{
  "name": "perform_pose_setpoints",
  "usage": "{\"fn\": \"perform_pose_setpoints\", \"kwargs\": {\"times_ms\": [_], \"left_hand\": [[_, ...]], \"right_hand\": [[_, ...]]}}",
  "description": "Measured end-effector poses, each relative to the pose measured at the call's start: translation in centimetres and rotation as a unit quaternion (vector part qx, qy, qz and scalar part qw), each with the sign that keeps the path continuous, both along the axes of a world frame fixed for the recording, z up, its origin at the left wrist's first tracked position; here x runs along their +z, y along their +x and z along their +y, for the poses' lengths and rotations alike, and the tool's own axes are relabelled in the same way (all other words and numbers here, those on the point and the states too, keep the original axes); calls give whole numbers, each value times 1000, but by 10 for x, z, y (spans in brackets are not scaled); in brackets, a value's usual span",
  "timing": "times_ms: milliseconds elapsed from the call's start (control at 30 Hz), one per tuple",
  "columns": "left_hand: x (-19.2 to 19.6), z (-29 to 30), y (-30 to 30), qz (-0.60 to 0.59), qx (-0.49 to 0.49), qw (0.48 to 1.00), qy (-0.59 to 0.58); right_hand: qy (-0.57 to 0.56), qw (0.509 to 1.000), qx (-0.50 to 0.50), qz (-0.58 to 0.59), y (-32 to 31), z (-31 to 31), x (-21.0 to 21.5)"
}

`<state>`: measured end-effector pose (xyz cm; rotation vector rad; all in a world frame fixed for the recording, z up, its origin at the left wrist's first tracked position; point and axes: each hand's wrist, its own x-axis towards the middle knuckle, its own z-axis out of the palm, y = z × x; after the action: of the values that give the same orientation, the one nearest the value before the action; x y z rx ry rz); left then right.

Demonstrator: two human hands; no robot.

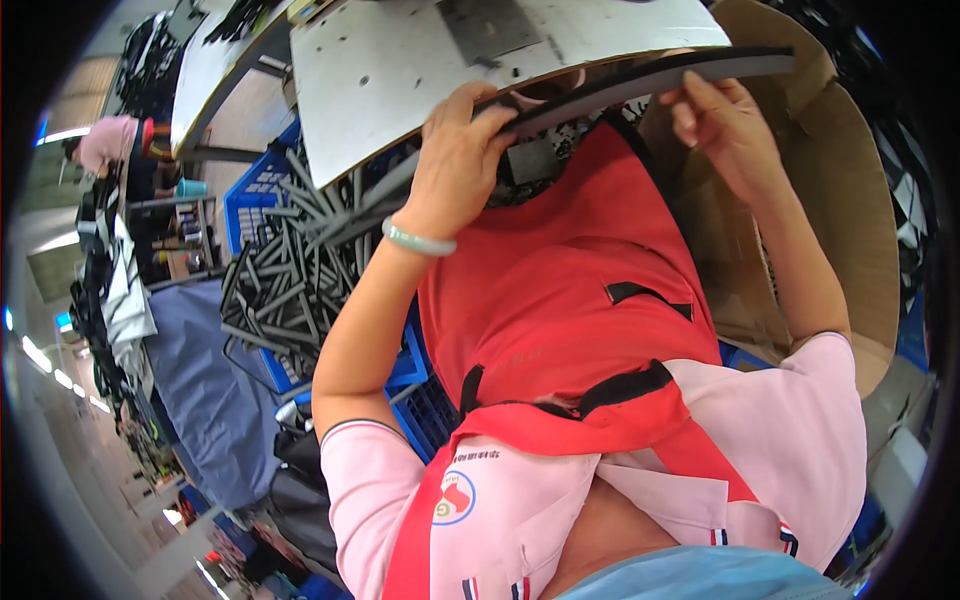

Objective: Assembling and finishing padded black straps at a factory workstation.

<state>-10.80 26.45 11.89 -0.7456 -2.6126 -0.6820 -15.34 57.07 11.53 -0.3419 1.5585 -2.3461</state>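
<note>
Both hands up at the edge of the pale grey metal worktable (400,70): the left hand (455,160) curls closed around one end of a long, dark grey rubbery strip (640,75), the right hand (725,125) pinches it further along. It arcs between them, so likely light, flexible; grip near both ends. Similar strips fill the blue plastic crate (250,200) below the left hand.

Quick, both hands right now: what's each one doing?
Left hand: closed over the long dark rubber strip near its middle.
Right hand: fingers pinching the same strip farther along, near its far end.
</note>
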Motion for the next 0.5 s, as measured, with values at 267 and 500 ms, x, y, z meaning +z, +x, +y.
{"fn": "perform_pose_setpoints", "kwargs": {"times_ms": [267, 500], "left_hand": [[-4, -13, 1, -377, 23, 908, 180], [80, 4, -12, -502, -69, 810, 296]], "right_hand": [[406, 827, 284, 264, 38, -29, 44], [366, 863, 199, 288, -7, -79, 55]]}}
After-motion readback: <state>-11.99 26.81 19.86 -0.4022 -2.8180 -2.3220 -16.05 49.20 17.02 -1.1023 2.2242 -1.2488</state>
